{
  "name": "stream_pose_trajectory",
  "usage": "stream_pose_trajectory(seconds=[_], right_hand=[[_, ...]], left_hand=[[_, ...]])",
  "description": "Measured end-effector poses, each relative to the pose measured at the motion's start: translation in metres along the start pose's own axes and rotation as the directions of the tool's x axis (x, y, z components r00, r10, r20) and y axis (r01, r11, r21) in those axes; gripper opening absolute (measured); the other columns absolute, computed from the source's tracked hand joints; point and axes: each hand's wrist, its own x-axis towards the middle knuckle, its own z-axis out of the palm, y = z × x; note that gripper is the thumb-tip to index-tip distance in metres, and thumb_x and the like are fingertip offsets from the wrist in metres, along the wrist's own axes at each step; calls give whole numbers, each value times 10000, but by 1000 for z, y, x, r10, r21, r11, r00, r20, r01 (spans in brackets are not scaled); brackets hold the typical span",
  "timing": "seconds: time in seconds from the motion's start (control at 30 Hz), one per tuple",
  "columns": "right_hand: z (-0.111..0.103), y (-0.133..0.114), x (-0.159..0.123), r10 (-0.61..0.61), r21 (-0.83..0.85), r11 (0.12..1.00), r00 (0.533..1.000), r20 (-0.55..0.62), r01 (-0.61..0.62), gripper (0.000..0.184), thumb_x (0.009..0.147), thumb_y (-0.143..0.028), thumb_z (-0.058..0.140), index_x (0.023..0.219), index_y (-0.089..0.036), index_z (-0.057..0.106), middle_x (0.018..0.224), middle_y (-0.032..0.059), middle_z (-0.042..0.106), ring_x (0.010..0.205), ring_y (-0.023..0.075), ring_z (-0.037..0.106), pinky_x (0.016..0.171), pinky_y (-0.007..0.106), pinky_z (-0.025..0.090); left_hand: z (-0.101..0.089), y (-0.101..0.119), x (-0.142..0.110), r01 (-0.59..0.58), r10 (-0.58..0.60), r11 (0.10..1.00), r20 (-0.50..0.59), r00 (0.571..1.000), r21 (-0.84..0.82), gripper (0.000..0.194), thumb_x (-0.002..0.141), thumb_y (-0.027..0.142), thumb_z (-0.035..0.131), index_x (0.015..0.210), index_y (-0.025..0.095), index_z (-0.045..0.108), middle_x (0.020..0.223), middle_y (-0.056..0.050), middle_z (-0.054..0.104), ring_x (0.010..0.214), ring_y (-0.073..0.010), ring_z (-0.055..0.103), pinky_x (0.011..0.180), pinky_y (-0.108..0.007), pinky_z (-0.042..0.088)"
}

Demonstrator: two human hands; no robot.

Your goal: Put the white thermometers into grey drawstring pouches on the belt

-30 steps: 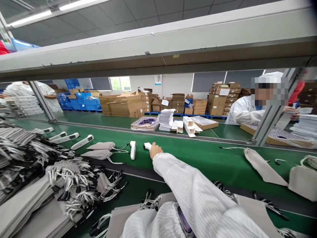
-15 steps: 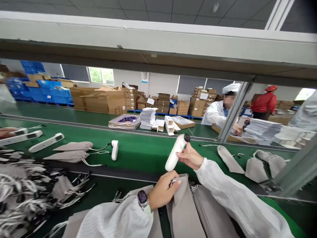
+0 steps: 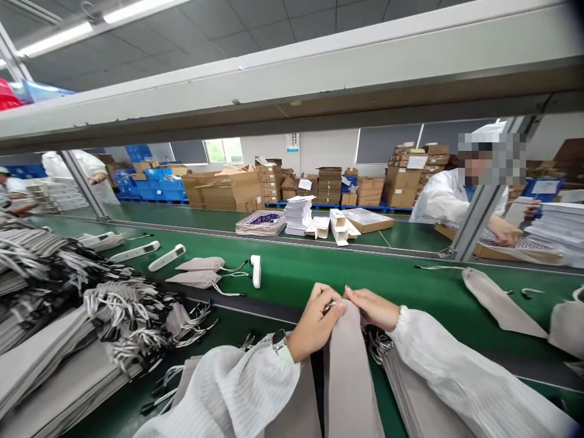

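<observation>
A long grey drawstring pouch (image 3: 350,371) hangs mouth upward in front of me, held between both hands. My left hand (image 3: 314,321) is closed, pinching the left side of its top edge. At the right of the top edge, the fingers of my right hand (image 3: 375,308) are closed on the cloth. The pouch's opening is hidden by my fingers, and no white device shows in either hand. Beneath and beside it lie stacks of flat grey pouches (image 3: 417,389) with white cords.
A large heap of grey pouches (image 3: 50,359) with cords fills the left. On the green belt (image 3: 292,286) lie a white handheld device (image 3: 256,271), filled-looking pouches (image 3: 196,278) and another pouch (image 3: 502,301). A metal post (image 3: 479,213) stands at right; a co-worker (image 3: 444,194) works across.
The white device has gone from my right hand and is out of sight. My right hand has come down to the pouch's mouth beside my left. The view has swung left.
</observation>
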Motion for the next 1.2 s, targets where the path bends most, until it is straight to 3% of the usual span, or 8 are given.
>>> stream_pose_trajectory(seconds=[0.17, 0.33, 0.47, 0.57, 0.7, 0.83, 0.93, 1.2], right_hand=[[-3, -9, -7, -346, -501, 851, 886, -311, 156, 534, 758, -589, 308, 560, -163, 562, 465, 4, 504, 420, 93, 426, 465, 229, 337], [-52, -8, -14, -542, -614, 779, 628, -558, 127, 370, 659, -535, 500, 520, -195, 547, 423, -8, 490, 427, 88, 421, 498, 216, 347], [-64, -4, -14, -440, -518, 849, 680, -586, 104, 528, 726, -603, 321, 614, -160, 584, 452, 24, 540, 399, 89, 445, 421, 201, 346], [-31, -6, -17, -263, -266, 940, 950, -169, 213, 651, 653, -683, 341, 882, -132, 600, 636, 55, 628, 477, 118, 539, 413, 203, 383], [28, -3, -20, -216, 89, 976, 887, 408, 197, 546, 468, -396, 713, 937, -154, 572, 835, 31, 621, 757, 164, 582, 694, 286, 453], [16, 0, -13, -332, 100, 934, 936, -116, 343, 390, 562, -339, 654, 891, -159, 548, 831, 30, 603, 772, 165, 569, 719, 302, 446], [-29, 7, -1, -368, -266, 930, 678, -637, 254, 494, 663, -383, 545, 1096, -185, 412, 1031, 67, 551, 918, 178, 536, 794, 305, 416], [-62, 44, 10, -234, -611, 679, 668, -706, -408, 587, 613, -227, 585, 1170, -138, 419, 1066, 175, 503, 960, 307, 504, 803, 440, 354]], left_hand=[[-17, 19, 2, 187, -187, 975, -7, 982, 120, 253, 830, 415, 376, 883, 184, 467, 830, -19, 429, 726, -139, 457, 630, -234, 378], [-28, 68, -15, 511, -459, 858, 507, 729, 42, 425, 791, 561, 319, 620, 182, 409, 447, 68, 284, 373, -81, 267, 382, -211, 211], [-26, 84, -21, 485, -327, 822, 449, 831, -298, 374, 806, 490, 359, 586, 188, 380, 402, 89, 192, 336, -61, 152, 338, -199, 128], [-25, 76, -16, 360, -280, 831, 241, 929, -425, 342, 826, 468, 350, 683, 177, 458, 447, 89, 178, 364, -59, 126, 349, -190, 125], [-24, 68, -11, 163, -152, 954, 61, 986, -253, 356, 856, 441, 325, 700, 162, 484, 523, 55, 302, 445, -71, 256, 420, -199, 222], [-18, 58, -10, 41, -42, 999, 61, 997, 14, 380, 889, 398, 247, 703, 159, 478, 590, 31, 383, 520, -94, 345, 486, -213, 290], [-8, 28, -8, -77, 23, 909, 136, 990, 409, 295, 900, 323, 247, 925, 168, 496, 746, -2, 485, 676, -132, 443, 597, -230, 363], [19, -34, -18, -104, -16, 683, 157, 988, 723, 106, 808, 162, 453, 837, 111, 542, 883, -102, 496, 864, -249, 430, 709, -376, 382]])
